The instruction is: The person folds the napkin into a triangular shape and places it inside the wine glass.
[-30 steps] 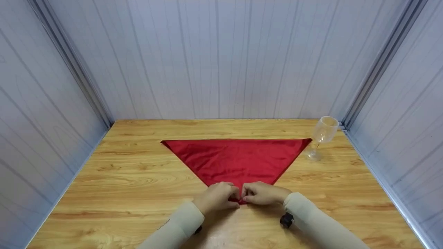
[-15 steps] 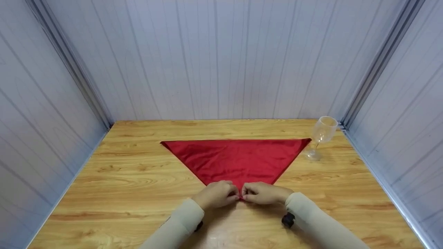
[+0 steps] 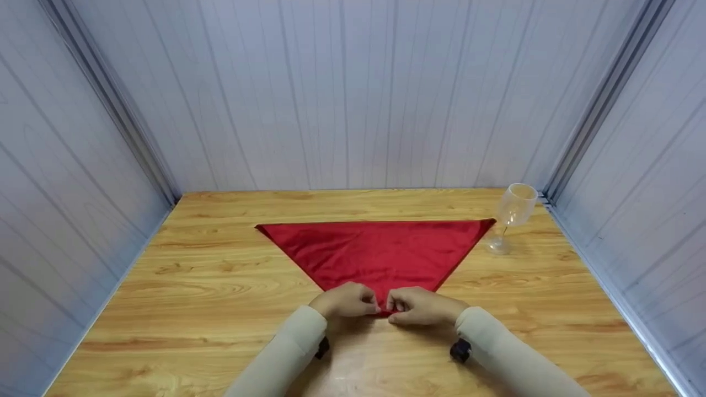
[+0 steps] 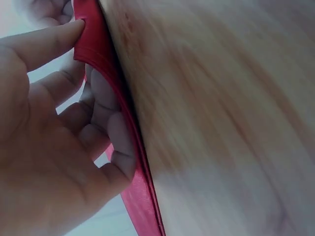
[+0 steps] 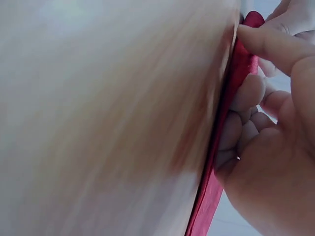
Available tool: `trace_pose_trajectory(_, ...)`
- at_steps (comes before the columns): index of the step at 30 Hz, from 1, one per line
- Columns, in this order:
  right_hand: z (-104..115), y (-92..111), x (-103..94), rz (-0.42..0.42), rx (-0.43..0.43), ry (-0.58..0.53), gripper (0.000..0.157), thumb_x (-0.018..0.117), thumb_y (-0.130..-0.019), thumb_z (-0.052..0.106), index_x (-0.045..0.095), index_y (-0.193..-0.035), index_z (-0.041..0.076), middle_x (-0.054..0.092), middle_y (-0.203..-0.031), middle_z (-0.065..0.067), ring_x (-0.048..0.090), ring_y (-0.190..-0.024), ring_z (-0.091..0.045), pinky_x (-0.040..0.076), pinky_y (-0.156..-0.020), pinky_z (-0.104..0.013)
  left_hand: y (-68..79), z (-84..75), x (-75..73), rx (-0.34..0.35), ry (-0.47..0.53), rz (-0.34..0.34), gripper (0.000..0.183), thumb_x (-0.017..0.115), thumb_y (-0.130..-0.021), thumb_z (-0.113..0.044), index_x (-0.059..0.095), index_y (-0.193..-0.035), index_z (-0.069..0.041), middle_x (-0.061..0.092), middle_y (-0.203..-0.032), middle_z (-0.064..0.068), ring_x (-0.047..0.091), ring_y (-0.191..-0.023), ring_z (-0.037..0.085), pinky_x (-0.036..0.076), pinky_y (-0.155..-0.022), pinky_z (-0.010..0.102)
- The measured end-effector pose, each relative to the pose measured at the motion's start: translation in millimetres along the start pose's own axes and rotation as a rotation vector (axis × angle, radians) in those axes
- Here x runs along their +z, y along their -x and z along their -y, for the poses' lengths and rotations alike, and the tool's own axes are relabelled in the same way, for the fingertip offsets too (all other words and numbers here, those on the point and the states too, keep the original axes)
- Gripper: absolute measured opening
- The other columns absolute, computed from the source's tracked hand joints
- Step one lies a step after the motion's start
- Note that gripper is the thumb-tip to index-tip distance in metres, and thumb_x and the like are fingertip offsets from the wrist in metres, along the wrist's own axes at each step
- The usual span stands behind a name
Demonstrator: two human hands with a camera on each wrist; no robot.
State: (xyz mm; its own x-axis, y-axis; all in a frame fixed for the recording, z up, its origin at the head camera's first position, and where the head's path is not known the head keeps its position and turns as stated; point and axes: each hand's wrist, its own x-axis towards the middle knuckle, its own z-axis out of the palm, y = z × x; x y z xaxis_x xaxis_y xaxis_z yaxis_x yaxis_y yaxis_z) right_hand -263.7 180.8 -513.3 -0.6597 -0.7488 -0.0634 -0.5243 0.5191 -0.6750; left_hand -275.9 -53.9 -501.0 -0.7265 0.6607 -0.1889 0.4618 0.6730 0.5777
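left hand: pinching red cloth | right hand: pinching it just beside | advisable: matched pinches, level lift, fabric taut between

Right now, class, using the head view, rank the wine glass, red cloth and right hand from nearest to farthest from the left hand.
1. Red cloth: pinched by the left hand.
2. Right hand: just to its right.
3. Wine glass: by the cloth's right corner.

Wrinkled red cloth, narrow end nearest
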Motion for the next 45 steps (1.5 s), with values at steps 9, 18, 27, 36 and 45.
trace_pose_trajectory(9, 2, -5, -1.9, -0.019, 0.055, 0.088, 0.016, 0.059, -0.103, 0.027, 0.068, -0.092, 0.018, 0.056, -0.087, 0.012, 0.052, -0.08, -0.005, 0.045, -0.075, -0.029, -0.1, 3.2, 0.8, -0.031, 0.048, -0.021, 0.024, 0.065, -0.094, -0.03, 0.067, -0.074, -0.017, 0.051, -0.064, -0.012, 0.046, -0.066, 0.004, 0.039, -0.065, 0.024)
trace_pose_trajectory(18, 5, -17, -8.4, 0.062, 0.101, 0.147, 0.025, 0.057, -0.103, 0.024, 0.064, -0.081, 0.014, 0.05, -0.071, 0.012, 0.044, -0.066, -0.004, 0.041, -0.065, -0.026, -1.6, 7.0, 5.0, -0.035, 0.061, -0.044, 0.03, 0.066, -0.094, -0.029, 0.058, -0.066, -0.019, 0.042, -0.056, -0.012, 0.041, -0.058, 0.004, 0.034, -0.058, 0.022)
trace_pose_trajectory(27, 8, -24, -16.4, 0.109, 0.187, 0.191, 0.032, 0.062, -0.099, 0.032, 0.056, -0.07, 0.019, 0.046, -0.063, 0.011, 0.041, -0.059, -0.005, 0.037, -0.06, -0.025, -2.5, 5.6, 5.6, -0.034, 0.055, -0.078, 0.035, 0.068, -0.093, -0.027, 0.052, -0.063, -0.018, 0.039, -0.054, -0.011, 0.039, -0.057, 0.005, 0.033, -0.057, 0.022)
trace_pose_trajectory(36, 3, -18, -18.5, 0.066, 0.167, 0.105, 0.017, 0.068, -0.096, 0.026, 0.059, -0.084, 0.019, 0.055, -0.071, 0.011, 0.05, -0.066, -0.003, 0.043, -0.064, -0.025, -2.9, 4.7, 5.2, -0.072, 0.05, -0.097, 0.028, 0.072, -0.089, -0.023, 0.055, -0.066, -0.018, 0.046, -0.058, -0.011, 0.043, -0.059, 0.004, 0.036, -0.059, 0.022)
trace_pose_trajectory(45, -7, -11, -23.8, 0.108, 0.08, 0.035, 0.007, 0.071, -0.092, 0.009, 0.068, -0.095, 0.014, 0.059, -0.085, 0.01, 0.056, -0.08, -0.005, 0.048, -0.074, -0.026, 1.0, 13.1, 2.4, 0.022, 0.147, -0.094, 0.007, 0.072, -0.082, -0.005, 0.074, -0.085, -0.012, 0.066, -0.076, -0.004, 0.055, -0.071, 0.002, 0.048, -0.069, 0.023)
